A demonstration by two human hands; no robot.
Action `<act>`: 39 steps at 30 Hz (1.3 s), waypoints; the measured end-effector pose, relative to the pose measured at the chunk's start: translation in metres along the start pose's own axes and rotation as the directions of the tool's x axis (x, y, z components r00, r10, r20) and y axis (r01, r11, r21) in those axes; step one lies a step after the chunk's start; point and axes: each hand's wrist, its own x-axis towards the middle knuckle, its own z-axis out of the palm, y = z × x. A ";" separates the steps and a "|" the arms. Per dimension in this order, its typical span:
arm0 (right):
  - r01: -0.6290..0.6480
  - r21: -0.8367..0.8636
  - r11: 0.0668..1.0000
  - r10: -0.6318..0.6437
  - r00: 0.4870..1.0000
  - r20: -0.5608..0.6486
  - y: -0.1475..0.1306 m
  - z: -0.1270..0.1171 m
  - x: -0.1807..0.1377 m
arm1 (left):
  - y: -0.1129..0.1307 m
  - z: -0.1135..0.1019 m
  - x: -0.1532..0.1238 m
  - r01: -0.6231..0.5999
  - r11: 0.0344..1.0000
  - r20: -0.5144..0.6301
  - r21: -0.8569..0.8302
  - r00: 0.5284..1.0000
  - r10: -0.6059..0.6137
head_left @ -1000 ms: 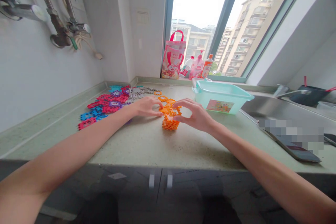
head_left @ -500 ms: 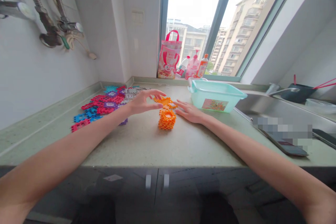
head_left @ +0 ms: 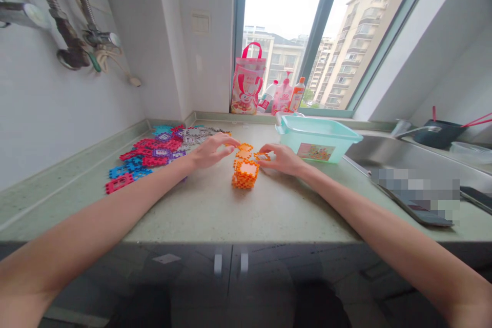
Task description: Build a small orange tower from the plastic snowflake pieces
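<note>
Left hand (head_left: 209, 151): open, fingers curved, just beside the orange tiles (head_left: 244, 150), which lie mid-frame.
Right hand (head_left: 282, 159): half-curled at the rightmost of those tiles; cannot tell whether it grips.
Orange cube (head_left: 246, 174): hollow, built from interlocking pieces, on the counter between the hands, just below the tiles.
Writing: the teal box (head_left: 317, 136), pink bag (head_left: 248, 87) and bottles (head_left: 283, 98) carry print too small to read.
Edges: the counter (head_left: 200, 210) front edge runs well below the cube; the sink (head_left: 380, 156) rim lies right of the box; colored tiles (head_left: 144, 156) spread left of the left hand.
</note>
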 end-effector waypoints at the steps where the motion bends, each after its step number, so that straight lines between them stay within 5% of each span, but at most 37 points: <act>1: 0.013 0.018 1.000 -0.012 0.998 -0.069 -0.003 -0.002 0.000 | -0.005 0.004 0.000 -0.002 0.997 0.019 0.077 1.000 0.001; 6: 0.186 0.148 0.971 -0.127 0.932 -0.339 -0.036 -0.011 -0.003 | -0.023 0.023 0.000 -0.026 0.944 0.172 0.330 0.984 -0.033; 10: 0.358 0.164 0.919 -0.307 0.913 -0.268 -0.066 -0.009 -0.010 | -0.026 0.024 0.000 -0.041 0.925 0.226 0.378 0.973 -0.050; 15: 0.393 0.185 0.901 -0.358 0.913 -0.197 -0.077 -0.007 -0.013 | -0.020 0.011 -0.002 -0.029 0.925 0.174 0.379 0.984 -0.040; 18: 0.351 0.211 0.912 -0.332 0.935 -0.124 -0.072 -0.010 -0.012 | -0.017 0.006 -0.002 -0.001 0.937 0.150 0.350 0.987 -0.055; 23: 0.132 0.216 0.967 -0.113 0.988 -0.102 -0.045 -0.005 -0.010 | -0.025 0.006 -0.003 0.115 0.941 0.136 0.317 0.977 -0.165; 29: 0.170 0.132 0.976 -0.194 0.962 0.192 -0.016 0.017 -0.004 | -0.022 -0.005 0.000 0.144 0.965 -0.028 0.221 0.990 -0.141; 33: 0.141 0.100 0.985 -0.160 0.964 0.211 -0.009 0.013 -0.001 | 0.005 -0.017 0.004 0.037 0.993 -0.204 0.112 0.979 -0.013; 39: 0.021 0.106 0.994 -0.037 0.988 0.148 -0.004 0.003 -0.002 | 0.046 -0.018 0.005 -0.188 0.979 -0.114 -0.078 0.977 0.178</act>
